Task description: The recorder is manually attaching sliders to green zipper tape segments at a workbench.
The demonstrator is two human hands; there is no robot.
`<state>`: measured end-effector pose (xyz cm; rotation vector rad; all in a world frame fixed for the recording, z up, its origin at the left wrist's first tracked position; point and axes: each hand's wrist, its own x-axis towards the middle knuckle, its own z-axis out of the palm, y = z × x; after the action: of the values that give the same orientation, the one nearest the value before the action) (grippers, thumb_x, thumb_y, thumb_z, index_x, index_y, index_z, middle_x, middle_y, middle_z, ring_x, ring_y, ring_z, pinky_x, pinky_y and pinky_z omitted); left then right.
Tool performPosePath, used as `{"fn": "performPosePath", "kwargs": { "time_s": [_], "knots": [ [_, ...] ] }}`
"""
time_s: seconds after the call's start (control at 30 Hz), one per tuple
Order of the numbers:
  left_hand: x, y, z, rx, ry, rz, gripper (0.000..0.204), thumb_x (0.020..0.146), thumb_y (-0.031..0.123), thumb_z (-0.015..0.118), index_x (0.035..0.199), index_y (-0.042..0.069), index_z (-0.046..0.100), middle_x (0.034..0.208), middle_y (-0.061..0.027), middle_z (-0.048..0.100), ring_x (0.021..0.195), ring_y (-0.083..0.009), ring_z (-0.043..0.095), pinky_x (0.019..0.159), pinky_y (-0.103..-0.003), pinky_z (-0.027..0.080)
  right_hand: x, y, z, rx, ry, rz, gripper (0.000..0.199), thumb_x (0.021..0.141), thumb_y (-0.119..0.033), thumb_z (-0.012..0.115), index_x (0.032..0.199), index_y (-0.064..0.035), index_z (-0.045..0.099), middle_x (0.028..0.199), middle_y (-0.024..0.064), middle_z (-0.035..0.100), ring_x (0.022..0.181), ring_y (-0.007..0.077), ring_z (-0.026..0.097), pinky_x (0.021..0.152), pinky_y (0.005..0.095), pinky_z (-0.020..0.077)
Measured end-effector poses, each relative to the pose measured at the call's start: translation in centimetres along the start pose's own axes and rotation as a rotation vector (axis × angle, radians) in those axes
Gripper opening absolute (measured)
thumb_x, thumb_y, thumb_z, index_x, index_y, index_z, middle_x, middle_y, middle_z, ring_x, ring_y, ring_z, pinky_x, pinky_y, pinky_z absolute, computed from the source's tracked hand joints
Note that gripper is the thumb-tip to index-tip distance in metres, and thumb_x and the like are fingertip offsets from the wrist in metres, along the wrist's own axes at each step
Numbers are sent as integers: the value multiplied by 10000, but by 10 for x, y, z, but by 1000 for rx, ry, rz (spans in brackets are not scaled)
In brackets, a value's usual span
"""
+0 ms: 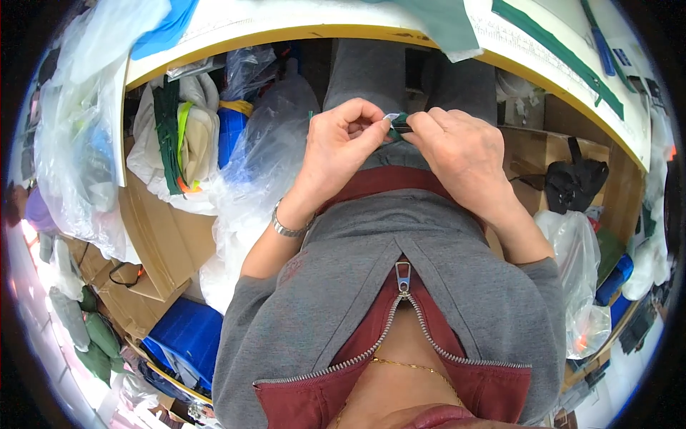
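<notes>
Over my lap, just below the table edge, both hands meet at a small dark green strip of fabric [396, 134] with a little white piece [391, 116] at its end. Thumb and index finger of my left hand [334, 139] pinch the white end. My right hand [457, 146] has its fingers bent down on the green part, close to the left fingertips. Much of the strip is hidden by the fingers, so its exact kind does not show.
Ahead curves a white table with a yellow edge [314, 32]; a long green strip [564, 53] lies on it. Clear plastic bags [268, 129] and cardboard [168, 236] fill the left side. At right are a black cloth item [575, 182] and a plastic bag [572, 250]. A blue bin [187, 339] stands lower left.
</notes>
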<state>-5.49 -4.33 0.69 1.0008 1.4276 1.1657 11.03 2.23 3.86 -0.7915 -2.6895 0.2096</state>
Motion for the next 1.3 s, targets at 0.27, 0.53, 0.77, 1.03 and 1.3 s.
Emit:
{"fn": "performPosePath", "kwargs": {
  "time_s": [0.27, 0.53, 0.77, 1.03, 1.3],
  "knots": [
    [-1, 1, 2, 249, -8, 72, 72, 800, 46, 588, 801, -26, 580, 700, -26, 598, 638, -43, 555, 552, -179, 440, 1, 4, 7, 79, -74, -32, 134, 732, -188, 587, 721, -89, 497, 617, 40, 518, 560, 190, 569, 476, 307, 437],
    [4, -6, 0, -287, -67, -53, 51, 815, 39, 568, 806, -8, 549, 742, -30, 594, 670, -67, 561, 587, -200, 460, -8, 21, 27, 901, -119, 450, 244, 714, -203, 683, 824, -6, 592, 618, 56, 529, 558, 102, 492, 532, 257, 405],
    [27, -41, -53, 461, 544, 366, 64, 725, 0, 585, 708, 12, 524, 638, -49, 552, 568, -114, 554, 504, -248, 441, -19, 7, 3, 1152, -322, 310, 278, 726, -160, 684, 607, -7, 485, 527, -10, 365, 547, 38, 332, 482, 247, 288],
    [37, -37, -10, -58, 103, 82, 43, 795, 30, 564, 772, -1, 546, 690, 0, 560, 631, -55, 542, 579, -187, 442, -22, 21, 22, 1538, -229, 731, 138, 764, -189, 660, 724, -71, 600, 554, -51, 510, 444, 6, 360, 401, 170, 252],
    [0, -13, -15, -130, -486, -114, 266, 888, 170, 504, 1083, -8, 535, 786, -53, 611, 591, -54, 519, 554, -192, 438, -8, 17, 2, 1112, 141, 869, 150, 792, -197, 630, 803, -48, 625, 576, -61, 477, 486, 6, 374, 439, 157, 238]
  ]
}}
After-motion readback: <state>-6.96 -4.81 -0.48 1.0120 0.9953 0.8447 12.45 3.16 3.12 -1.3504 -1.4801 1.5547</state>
